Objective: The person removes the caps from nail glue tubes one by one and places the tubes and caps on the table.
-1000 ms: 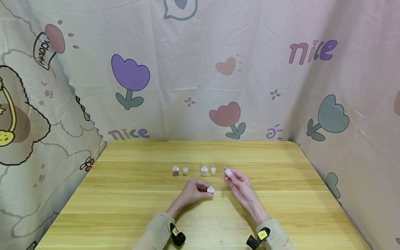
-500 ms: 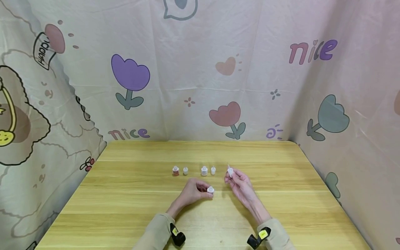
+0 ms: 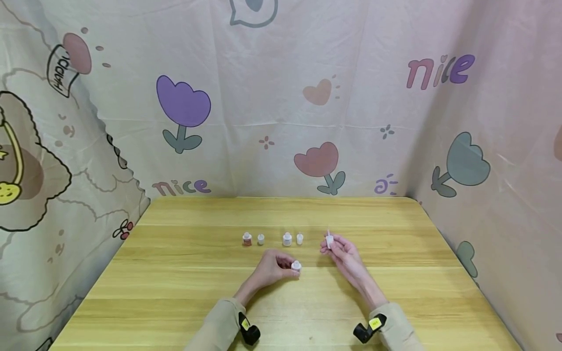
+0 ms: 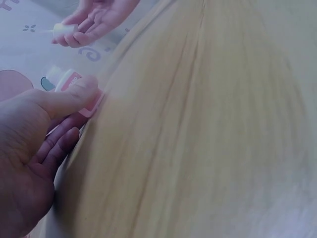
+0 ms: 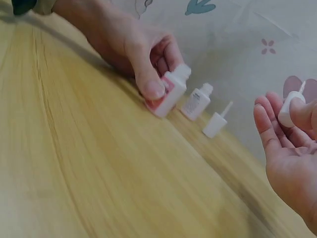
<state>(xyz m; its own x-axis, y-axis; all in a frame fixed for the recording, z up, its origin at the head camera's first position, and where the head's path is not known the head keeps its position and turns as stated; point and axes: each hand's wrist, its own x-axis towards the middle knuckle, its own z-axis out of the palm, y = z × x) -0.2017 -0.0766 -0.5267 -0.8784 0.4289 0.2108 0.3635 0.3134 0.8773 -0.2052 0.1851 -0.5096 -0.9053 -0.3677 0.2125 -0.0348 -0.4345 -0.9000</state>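
Observation:
My left hand [image 3: 269, 269] pinches a small white bottle with a pink label [image 5: 171, 94] between thumb and fingers. The bottle is uncapped, its white neck showing, and sits at the tabletop. Off to the right, my right hand [image 3: 347, 256] holds a white brush cap [image 5: 291, 110] between thumb and fingers, palm turned up. Its thin brush points upward, apart from the bottle. Behind my hands stands another uncapped white bottle [image 3: 287, 239], with a second brush cap [image 3: 300, 239] upright beside it. Left of these are a red-labelled bottle [image 3: 247, 239] and a small white cap [image 3: 261, 240].
The wooden table [image 3: 197, 282] reaches back to a patterned cloth [image 3: 263, 97] hanging behind it and at both sides. Black wrist cameras sit on the left sleeve [image 3: 219, 321] and the right sleeve [image 3: 397, 324].
My right hand has shifted slightly right, and the cap in it has turned from tilting left to standing with its brush up. The left hand and its bottle stay in place.

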